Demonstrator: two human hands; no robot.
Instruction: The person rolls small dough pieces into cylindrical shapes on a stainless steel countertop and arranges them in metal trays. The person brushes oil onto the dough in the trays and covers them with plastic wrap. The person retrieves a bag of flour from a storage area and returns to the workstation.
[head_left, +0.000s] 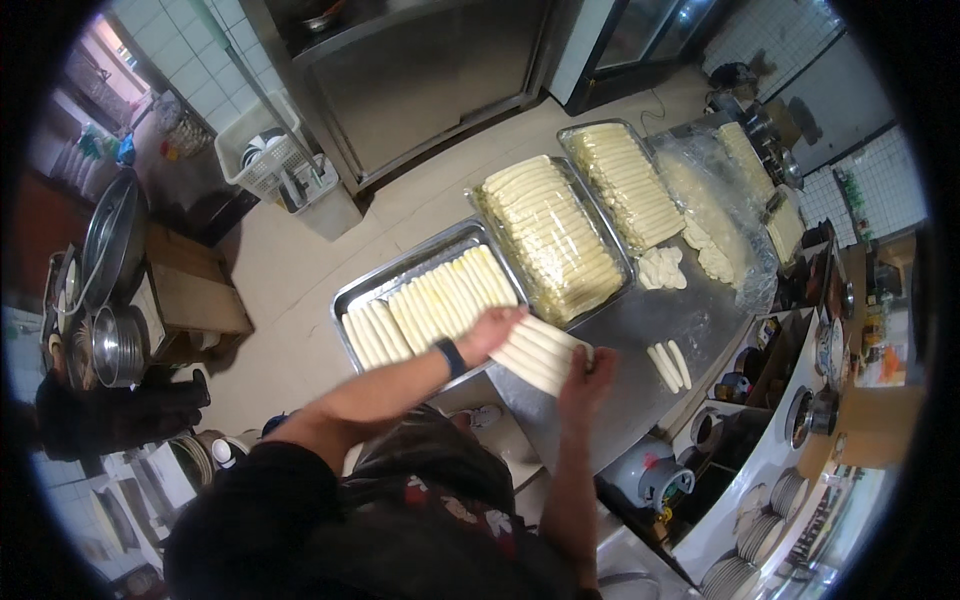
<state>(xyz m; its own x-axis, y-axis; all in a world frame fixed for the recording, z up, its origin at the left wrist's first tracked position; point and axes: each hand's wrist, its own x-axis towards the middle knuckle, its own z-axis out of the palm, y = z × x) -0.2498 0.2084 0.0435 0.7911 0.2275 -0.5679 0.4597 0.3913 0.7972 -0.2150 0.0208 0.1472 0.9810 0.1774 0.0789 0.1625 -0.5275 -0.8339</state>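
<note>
Several dough strips (538, 354), side by side, are held between my two hands over the steel table. My left hand (493, 334), with a dark band on its wrist, grips their left ends beside the tray's edge. At their right ends is my right hand (589, 375), fingers closed on them. Rows of dough strips (442, 300) lie in a metal tray (352, 289) to the left, with bare metal along its far side. Three short dough strips (669, 366) rest on the steel table (622, 337) to the right.
Beyond my hands stands a tray of plastic-covered dough strips (551, 232), with another covered tray (622, 184) behind it. Dough pieces (661, 268) and plastic sheeting (750, 247) lie farther right. A gas cylinder (649, 472) stands below the table's near edge, beside shelves with stacked plates (757, 536).
</note>
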